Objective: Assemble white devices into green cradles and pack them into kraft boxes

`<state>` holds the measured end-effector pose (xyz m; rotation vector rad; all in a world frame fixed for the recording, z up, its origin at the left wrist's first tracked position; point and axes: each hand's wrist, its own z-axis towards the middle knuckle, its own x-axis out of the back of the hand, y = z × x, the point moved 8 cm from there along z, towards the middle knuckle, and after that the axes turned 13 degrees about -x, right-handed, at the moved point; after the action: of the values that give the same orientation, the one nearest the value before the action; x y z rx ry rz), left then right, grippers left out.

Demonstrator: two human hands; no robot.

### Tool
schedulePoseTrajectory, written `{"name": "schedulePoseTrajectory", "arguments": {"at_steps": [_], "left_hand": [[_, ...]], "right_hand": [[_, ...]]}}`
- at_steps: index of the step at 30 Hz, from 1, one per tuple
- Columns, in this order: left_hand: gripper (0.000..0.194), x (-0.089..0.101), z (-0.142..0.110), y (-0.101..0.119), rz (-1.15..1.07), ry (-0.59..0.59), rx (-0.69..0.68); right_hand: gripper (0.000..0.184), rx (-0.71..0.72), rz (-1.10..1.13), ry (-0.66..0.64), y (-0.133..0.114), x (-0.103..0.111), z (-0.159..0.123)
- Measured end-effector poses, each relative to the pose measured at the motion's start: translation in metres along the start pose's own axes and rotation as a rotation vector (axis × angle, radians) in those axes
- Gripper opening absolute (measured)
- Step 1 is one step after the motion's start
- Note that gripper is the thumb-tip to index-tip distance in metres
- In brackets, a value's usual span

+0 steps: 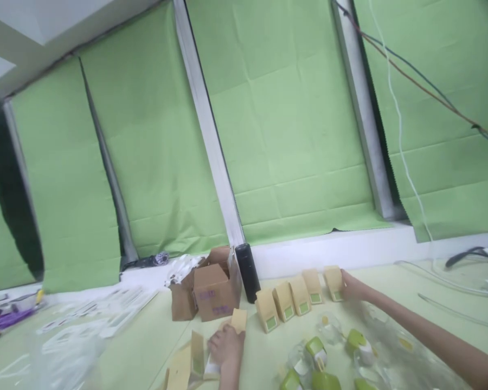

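In the head view, four tan cartons (300,295) with green label patches stood upright in a slanting row, to the left of the right hand (352,285). That hand was at the edge of the end carton (333,283), a fifth upright one; blur left it impossible to tell how firmly its fingers closed. The left hand (226,345) was curled around a near carton (239,320), its top poking out past the fingers. By the look of it, the row was set up, while the opened cartons (179,370) just left of the left hand, flaps raised, seemed unfinished. Green-and-clear pieces (316,349) lay loose between the forearms.

The pale table (158,336) ran beneath both hands. Beyond the left hand stood a cardboard box (215,292) and a black cylinder (248,273); farther left lay blurred white sheets (106,314). Green blinds (301,124) covered the wall beyond, with cables (425,92) strung high above the right hand.
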<state>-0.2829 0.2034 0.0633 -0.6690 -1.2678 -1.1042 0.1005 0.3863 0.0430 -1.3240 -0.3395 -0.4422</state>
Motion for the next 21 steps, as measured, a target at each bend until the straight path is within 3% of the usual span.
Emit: {"name": "schedulePoseTrajectory", "arguments": {"at_steps": [3, 8, 10, 13, 15, 17, 19, 21], "left_hand": [[0.032, -0.002, -0.003, -0.002, -0.027, 0.029, 0.077], [0.037, 0.024, 0.002, 0.001, -0.288, 0.093, 0.069], [0.048, 0.044, 0.004, 0.010, -0.450, 0.113, 0.012], [0.070, 0.079, -0.004, 0.039, -0.755, 0.143, -0.155], [0.060, 0.096, -0.019, 0.066, -0.972, 0.096, -0.258], [0.054, 0.105, -0.038, 0.093, -1.146, 0.019, -0.328], [0.053, 0.108, -0.056, 0.117, -1.284, -0.069, -0.378], [0.052, 0.107, -0.071, 0.137, -1.432, -0.171, -0.405]], "right_hand": [[0.029, 0.099, 0.047, 0.149, -0.008, -0.002, -0.008], [0.045, 0.200, 0.156, 0.389, -0.035, 0.033, -0.029], [0.044, 0.259, 0.187, 0.392, -0.058, 0.043, -0.047], [0.030, 0.426, 0.175, 0.269, -0.109, 0.039, -0.094], [0.032, 0.662, 0.016, 0.105, -0.150, 0.020, -0.138], [0.045, 0.991, -0.226, 0.096, -0.182, 0.003, -0.190], [0.053, 1.223, -0.425, 0.122, -0.196, -0.007, -0.227], [0.054, 1.326, -0.542, 0.148, -0.201, -0.008, -0.244]]}}
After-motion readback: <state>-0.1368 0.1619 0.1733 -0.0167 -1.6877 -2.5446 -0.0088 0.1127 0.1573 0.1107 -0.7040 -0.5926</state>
